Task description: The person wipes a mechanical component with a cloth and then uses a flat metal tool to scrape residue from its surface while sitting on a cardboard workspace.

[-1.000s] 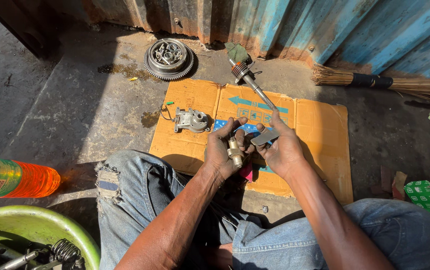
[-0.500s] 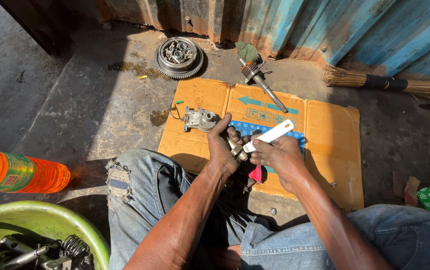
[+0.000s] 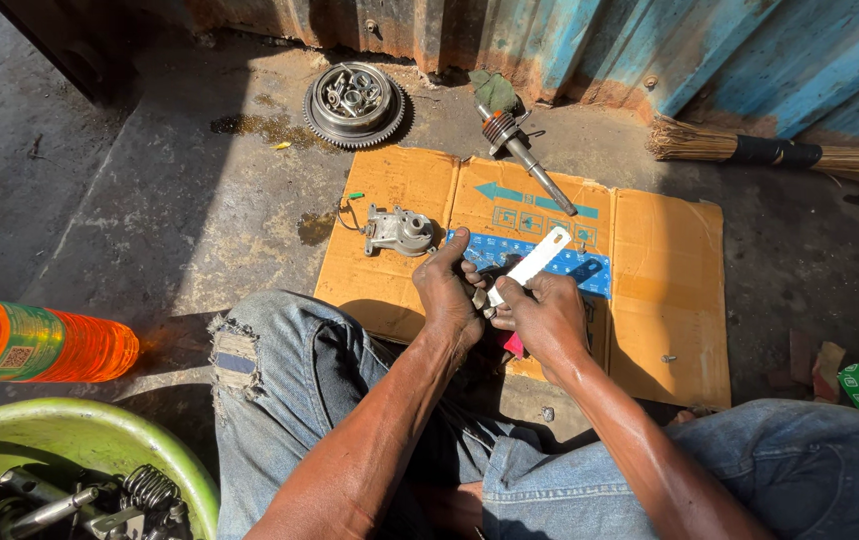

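My left hand is closed around a small brass and steel part, mostly hidden by the fingers. My right hand grips a flat white tool whose lower end meets that part, its free end pointing up and right. Both hands hover over a flattened orange cardboard sheet between my knees. A pink object shows just under my right hand.
On the cardboard's left edge lies a small grey metal housing. A toothed clutch wheel, a steel shaft and a broom lie by the blue corrugated wall. An orange bottle and a green basin of metal parts sit at left.
My right hand has swung the white tool from beside the part onto it. Both hands have drawn together, and the left fingers now cover the brass part.
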